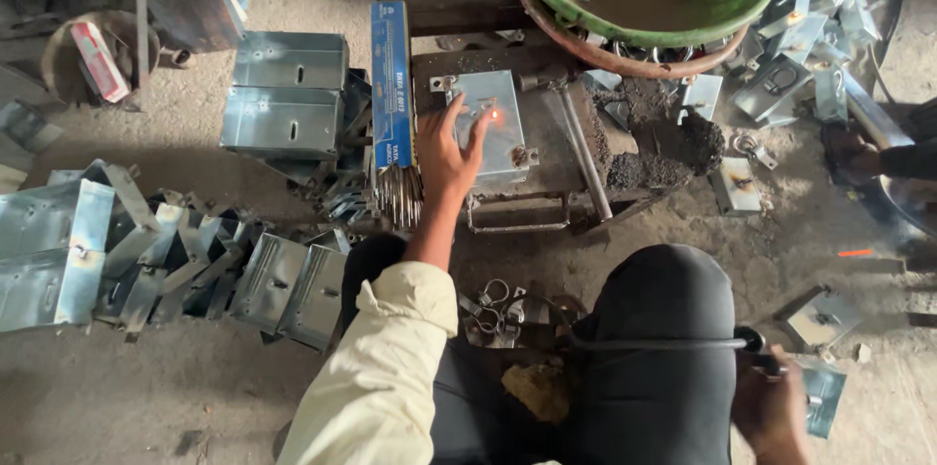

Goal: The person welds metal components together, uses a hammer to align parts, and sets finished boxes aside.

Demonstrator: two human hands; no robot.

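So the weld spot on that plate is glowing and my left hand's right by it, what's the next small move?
Probably ease the left hand back off the grey metal plate. Its fingertips lie beside the orange glowing spot, so that metal is likely hot. The right hand holds the black-handled tool down by the knee, well away from the plate.

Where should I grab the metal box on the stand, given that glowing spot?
Probably take the metal box by its left edge, coming from the left, where the left hand already rests. A glowing weld spot sits near the middle, so keep off it.
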